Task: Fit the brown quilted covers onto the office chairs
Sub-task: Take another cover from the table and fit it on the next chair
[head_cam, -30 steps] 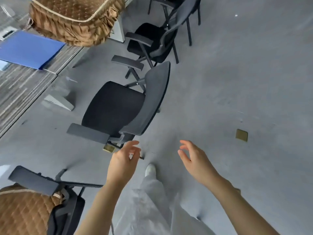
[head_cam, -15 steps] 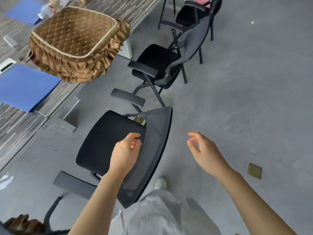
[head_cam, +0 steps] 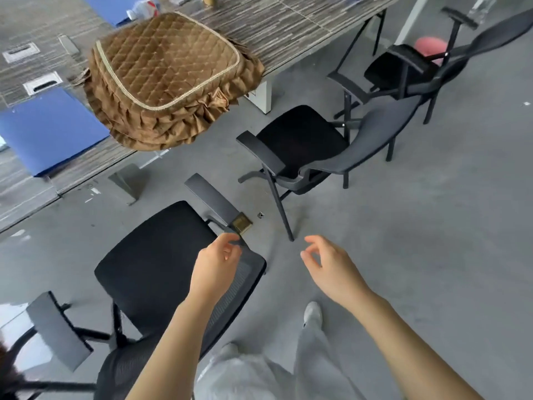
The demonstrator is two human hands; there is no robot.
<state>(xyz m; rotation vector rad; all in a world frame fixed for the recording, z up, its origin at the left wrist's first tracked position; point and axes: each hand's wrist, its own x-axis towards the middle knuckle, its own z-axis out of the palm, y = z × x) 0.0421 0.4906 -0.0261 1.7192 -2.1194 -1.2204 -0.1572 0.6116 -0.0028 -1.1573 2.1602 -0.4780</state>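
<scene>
Hands now over nearest chair (head_cam: 155, 264) at lower centre; we have stepped closer since a second ago. Left hand (head_cam: 215, 272) above backrest, right hand (head_cam: 331, 269) beside it, fingers apart, empty. Cover stack (head_cam: 167, 79) on table (head_cam: 288, 27), upper left, not yet fetched

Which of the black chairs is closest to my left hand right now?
The nearest chair, directly below your left hand; its bare black seat faces the table. The other two stand farther off.
</scene>
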